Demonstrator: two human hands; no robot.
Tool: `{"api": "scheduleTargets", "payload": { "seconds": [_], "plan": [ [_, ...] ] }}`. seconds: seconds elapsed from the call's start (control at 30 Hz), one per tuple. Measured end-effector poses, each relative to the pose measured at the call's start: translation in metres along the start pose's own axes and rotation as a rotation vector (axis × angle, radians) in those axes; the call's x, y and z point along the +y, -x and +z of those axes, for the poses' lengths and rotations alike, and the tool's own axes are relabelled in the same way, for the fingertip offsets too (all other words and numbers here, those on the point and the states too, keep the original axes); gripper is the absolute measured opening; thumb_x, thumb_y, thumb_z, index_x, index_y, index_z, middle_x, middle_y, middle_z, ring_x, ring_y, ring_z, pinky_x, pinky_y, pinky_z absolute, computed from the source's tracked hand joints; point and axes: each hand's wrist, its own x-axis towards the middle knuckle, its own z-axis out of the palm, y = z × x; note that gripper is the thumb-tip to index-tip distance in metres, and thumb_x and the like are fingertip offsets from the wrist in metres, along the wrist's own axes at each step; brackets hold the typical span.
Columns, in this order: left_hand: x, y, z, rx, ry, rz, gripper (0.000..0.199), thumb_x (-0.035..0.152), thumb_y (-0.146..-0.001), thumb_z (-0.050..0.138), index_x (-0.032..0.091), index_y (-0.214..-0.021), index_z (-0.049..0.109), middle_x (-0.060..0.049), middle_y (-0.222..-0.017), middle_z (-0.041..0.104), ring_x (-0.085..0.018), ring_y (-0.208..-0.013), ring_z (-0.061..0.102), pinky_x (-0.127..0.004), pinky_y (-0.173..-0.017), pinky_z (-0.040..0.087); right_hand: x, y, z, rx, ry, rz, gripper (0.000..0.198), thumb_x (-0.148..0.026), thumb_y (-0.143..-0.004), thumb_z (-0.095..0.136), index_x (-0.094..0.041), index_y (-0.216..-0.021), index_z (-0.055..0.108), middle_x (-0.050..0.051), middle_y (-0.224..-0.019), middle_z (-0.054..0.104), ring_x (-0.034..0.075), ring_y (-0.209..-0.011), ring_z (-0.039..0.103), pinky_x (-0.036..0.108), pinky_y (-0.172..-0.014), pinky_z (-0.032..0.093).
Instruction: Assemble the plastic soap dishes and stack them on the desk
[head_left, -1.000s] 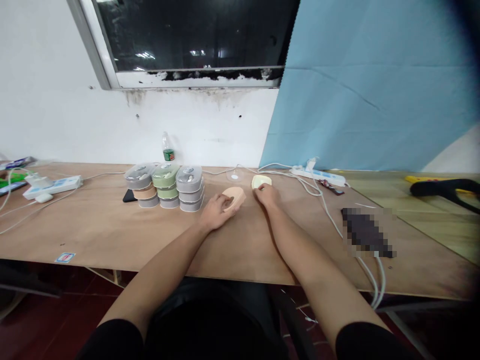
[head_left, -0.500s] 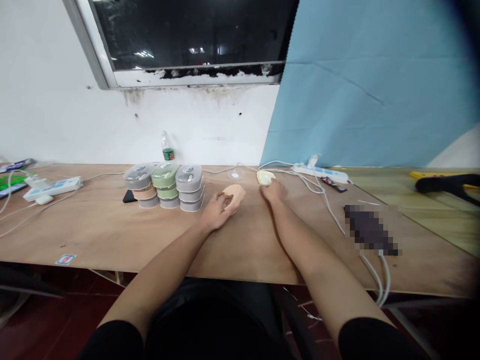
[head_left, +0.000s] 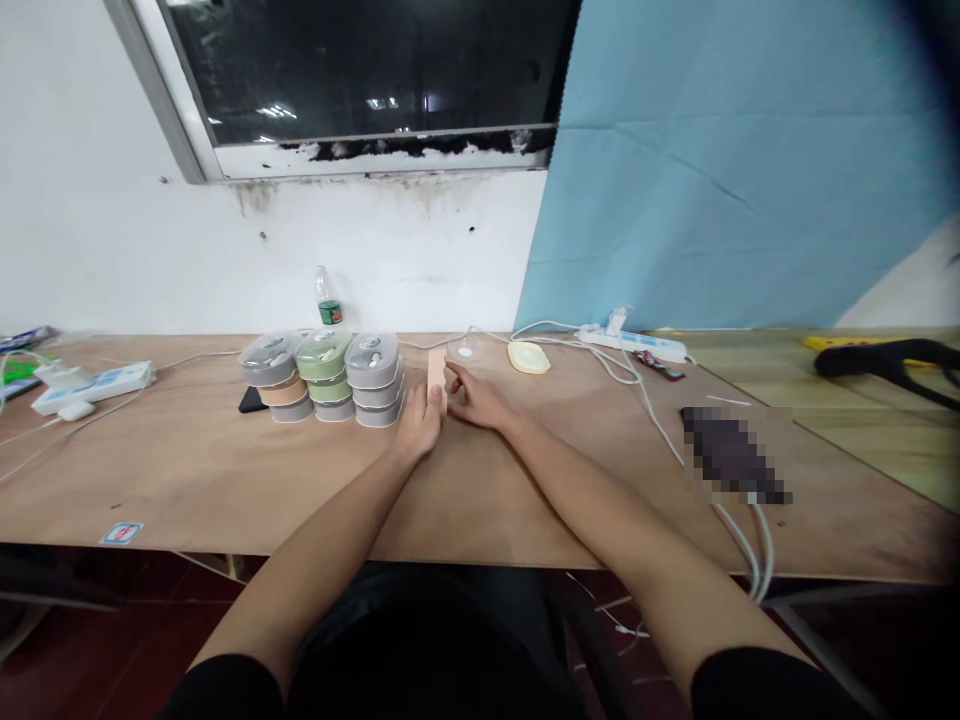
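My left hand [head_left: 421, 420] is closed on a peach-coloured lunch box part [head_left: 436, 372], which stands tilted up on its edge above the table. My right hand [head_left: 478, 397] is at its right side, fingers bent and apart; its fingertips come up against the part, and I see no grip on it. A pale yellow shallow lid or tray [head_left: 529, 357] lies further back to the right. Left of my hands stand three stacks of lunch boxes: a grey and peach stack [head_left: 274, 362], a green and grey stack [head_left: 327, 366] and a grey stack [head_left: 374, 375], all with clear-topped lids.
A bottle [head_left: 328, 300] stands by the wall. Power strips lie at left [head_left: 97, 386] and right [head_left: 637, 345], with white cables. A round clear piece [head_left: 465, 350] lies behind my hands. A blurred dark object [head_left: 735, 455] is at right, and a black-handled tool [head_left: 877, 362] beyond it.
My right hand has let go of the pale yellow piece and moved left to the peach part. My left hand has moved slightly left and turned that part up on edge.
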Motion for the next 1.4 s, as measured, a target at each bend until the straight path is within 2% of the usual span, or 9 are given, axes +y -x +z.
{"api": "scheduleTargets", "payload": {
  "seconds": [0.17,0.37,0.47,0.6,0.73,0.93,1.07,1.17,1.4],
  "plan": [
    [-0.001,-0.002,-0.002,0.115,0.066,-0.002,0.058,0.055,-0.097,0.017,0.016,-0.097,0.06,-0.01,-0.1,0.064,-0.021,-0.1,0.059,-0.036,-0.093,0.045,-0.028,0.015,0.001,-0.049,0.038,-0.157,0.086,-0.048,-0.071,0.07,-0.023,-0.144,0.031,0.009,-0.114,0.062,0.025,-0.095,0.061,0.034,-0.082,0.047],
    [0.001,-0.004,-0.006,0.119,0.314,-0.018,0.065,0.061,-0.095,0.017,0.014,-0.111,0.059,-0.011,-0.112,0.066,-0.023,-0.103,0.062,-0.034,-0.082,0.053,-0.035,0.02,0.003,0.148,0.113,-0.134,0.035,-0.036,-0.092,0.047,-0.025,-0.125,0.055,0.01,-0.111,0.058,0.023,-0.099,0.058,0.035,-0.087,0.047],
    [-0.003,-0.006,-0.003,0.029,0.424,-0.103,0.069,0.066,-0.093,0.019,0.012,-0.108,0.06,-0.013,-0.104,0.068,-0.024,-0.093,0.066,-0.033,-0.068,0.056,-0.027,0.017,0.0,0.229,0.113,-0.124,0.026,-0.034,-0.092,0.047,-0.025,-0.111,0.063,0.009,-0.108,0.053,0.021,-0.093,0.058,0.033,-0.085,0.049],
    [-0.009,-0.009,0.002,-0.027,0.47,-0.133,0.072,0.068,-0.091,0.018,0.011,-0.098,0.062,-0.013,-0.095,0.07,-0.022,-0.077,0.068,-0.033,-0.065,0.055,-0.021,0.017,-0.005,0.317,0.126,-0.117,0.022,-0.037,-0.089,0.054,-0.024,-0.104,0.064,0.01,-0.114,0.049,0.02,-0.091,0.056,0.035,-0.085,0.049],
    [-0.01,-0.01,0.001,-0.04,0.384,-0.101,0.07,0.067,-0.092,0.021,0.011,-0.099,0.062,-0.012,-0.094,0.07,-0.019,-0.068,0.067,-0.033,-0.069,0.054,-0.02,0.016,-0.006,0.356,0.109,-0.136,0.019,-0.035,-0.09,0.052,-0.023,-0.098,0.063,0.011,-0.128,0.046,0.02,-0.092,0.057,0.035,-0.086,0.048],
    [0.0,0.0,-0.005,-0.18,0.126,0.035,0.053,0.058,-0.094,0.031,0.018,-0.097,0.064,-0.005,-0.09,0.07,-0.018,-0.076,0.066,-0.031,-0.076,0.049,0.005,0.01,-0.014,0.282,0.172,-0.039,0.016,-0.031,-0.09,0.049,-0.02,-0.087,0.06,0.007,-0.089,0.062,0.02,-0.088,0.056,0.031,-0.078,0.045],
    [0.006,0.004,-0.008,-0.265,-0.029,0.105,0.043,0.053,-0.094,0.036,0.021,-0.101,0.065,-0.004,-0.097,0.07,-0.02,-0.09,0.064,-0.03,-0.08,0.047,0.036,0.011,-0.025,0.303,0.248,0.102,0.015,-0.032,-0.085,0.053,-0.019,-0.078,0.058,0.005,-0.083,0.062,0.019,-0.081,0.055,0.029,-0.073,0.042],
    [0.006,0.004,-0.009,-0.301,-0.102,0.141,0.039,0.05,-0.093,0.041,0.021,-0.105,0.064,-0.004,-0.099,0.069,-0.02,-0.09,0.063,-0.031,-0.081,0.047,0.054,0.015,-0.033,0.301,0.259,0.191,0.019,-0.035,-0.083,0.053,-0.02,-0.076,0.06,0.004,-0.081,0.062,0.019,-0.079,0.055,0.029,-0.073,0.042],
    [0.001,0.0,0.002,-0.299,-0.326,0.373,0.037,0.045,-0.09,0.047,0.017,-0.11,0.061,-0.01,-0.112,0.061,-0.025,-0.106,0.056,-0.037,-0.095,0.044,0.076,0.013,-0.039,0.427,0.345,0.386,0.028,-0.028,-0.079,0.054,-0.017,-0.102,0.066,0.011,-0.112,0.056,0.023,-0.102,0.054,0.033,-0.091,0.041]
  ]
}}
